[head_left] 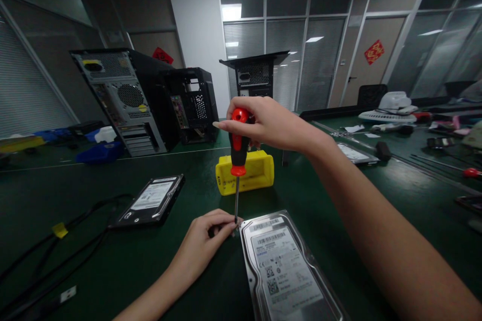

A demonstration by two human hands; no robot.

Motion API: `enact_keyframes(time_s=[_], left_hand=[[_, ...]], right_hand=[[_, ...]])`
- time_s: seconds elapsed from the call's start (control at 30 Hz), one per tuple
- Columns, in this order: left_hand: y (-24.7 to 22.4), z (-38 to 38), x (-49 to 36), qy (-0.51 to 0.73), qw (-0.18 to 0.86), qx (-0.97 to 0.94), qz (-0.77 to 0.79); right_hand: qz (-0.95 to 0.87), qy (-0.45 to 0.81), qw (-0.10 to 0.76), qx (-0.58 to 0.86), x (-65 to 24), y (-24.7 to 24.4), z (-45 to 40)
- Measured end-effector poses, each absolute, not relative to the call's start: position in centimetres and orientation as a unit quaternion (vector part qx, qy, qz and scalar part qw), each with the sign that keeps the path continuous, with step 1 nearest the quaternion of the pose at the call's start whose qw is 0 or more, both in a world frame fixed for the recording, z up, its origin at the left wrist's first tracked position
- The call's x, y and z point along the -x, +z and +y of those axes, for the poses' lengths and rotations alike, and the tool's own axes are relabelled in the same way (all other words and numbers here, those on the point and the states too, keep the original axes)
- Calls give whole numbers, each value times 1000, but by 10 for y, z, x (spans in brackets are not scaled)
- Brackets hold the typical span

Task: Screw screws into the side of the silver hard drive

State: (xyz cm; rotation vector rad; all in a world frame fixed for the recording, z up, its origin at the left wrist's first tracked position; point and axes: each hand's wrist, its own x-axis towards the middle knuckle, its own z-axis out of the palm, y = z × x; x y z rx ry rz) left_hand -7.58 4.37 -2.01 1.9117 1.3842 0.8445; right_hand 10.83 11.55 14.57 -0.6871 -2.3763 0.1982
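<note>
My right hand (259,123) is wrapped round the red and black handle of a screwdriver (238,153), which stands nearly upright with its tip down. At that tip, the thumb and forefinger of my left hand (209,234) pinch together. What lies between them, if anything, is too small to make out. Just right of these fingertips is the top left corner of a silver hard drive (288,271), lying label up on the green table. Behind the screwdriver sits a yellow plastic bin (259,170), its open side facing me.
To the left lie a second hard drive (152,200) and black cables (48,248). Computer cases (124,100) stand behind, with a blue bin (100,152) beside them. At the right are another hard drive (356,154), a white fan (391,110) and another red-handled tool (471,173).
</note>
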Motion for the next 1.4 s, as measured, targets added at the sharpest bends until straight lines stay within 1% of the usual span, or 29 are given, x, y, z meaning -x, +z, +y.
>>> enact_keyframes(time_s=[0.2,0.47,0.63,0.73,0.8,1.0,1.1,1.23,1.4], left_hand=[[-19,43,76,315,315,-724,527],[-18,43,78,304,314,-731,524],[-6,40,94,242,298,-773,505],[-1,39,106,201,254,-821,469],[-2,37,109,195,210,-846,449],[-12,29,104,175,23,-917,358],[-16,27,101,169,-53,-928,327],[-21,25,100,173,-95,-933,299],[-22,23,97,201,-102,-924,308]], right_hand=[[-900,45,336,275,-112,148,114],[-905,45,329,267,-111,145,115],[-903,54,324,277,-115,146,116],[-901,38,327,282,-118,146,118],[-901,27,329,280,-120,147,119],[-904,61,317,282,-120,147,117],[-904,51,315,284,-119,147,115],[-905,45,311,287,-119,147,113],[-905,57,309,288,-120,147,113]])
